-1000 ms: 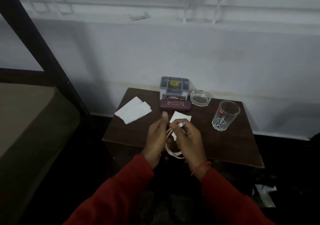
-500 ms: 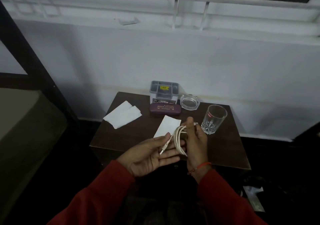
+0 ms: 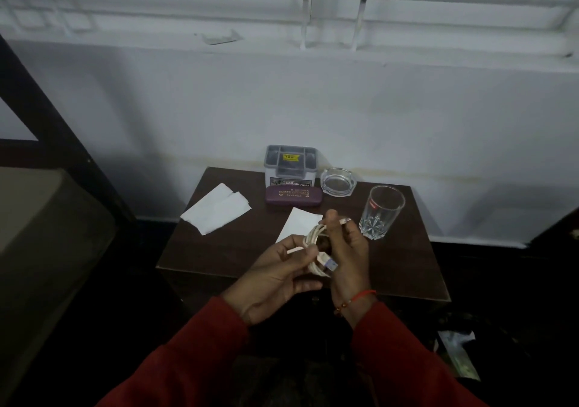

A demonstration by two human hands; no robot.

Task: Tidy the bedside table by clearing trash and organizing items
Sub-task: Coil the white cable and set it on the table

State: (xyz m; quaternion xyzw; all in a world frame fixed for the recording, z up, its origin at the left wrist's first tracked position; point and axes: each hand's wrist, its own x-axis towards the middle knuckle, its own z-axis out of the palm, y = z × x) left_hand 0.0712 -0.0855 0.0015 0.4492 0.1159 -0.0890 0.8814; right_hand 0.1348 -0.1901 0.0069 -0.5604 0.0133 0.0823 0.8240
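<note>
You have the white charging cable (image 3: 315, 251) wound into a small coil between your two hands, held above the front edge of the bedside table (image 3: 238, 250) and not resting on it. Your right hand (image 3: 346, 250) carries the coil: its fingers are curled through and around the loops, and one small plug sticks out past the thumb toward the drinking glass (image 3: 380, 212). Your left hand (image 3: 275, 276) is half closed, thumb pinching the cable's loose tail just short of the blue-tipped USB plug (image 3: 329, 264), which points toward your right palm. So the free end lies on the left hand's side, and the coil stands roughly on edge, its long axis running away from you.

The coming move, as I judge it, is tucking that tail around the bundle, the left hand feeding while the right hand grips.

Just beyond the coil a white card (image 3: 299, 223) lies flat. Farther back sit a maroon spectacle case (image 3: 293, 195), a grey plastic box (image 3: 290, 165) behind it, and a glass ashtray (image 3: 338, 182). A folded tissue (image 3: 216, 208) lies to the left.
</note>
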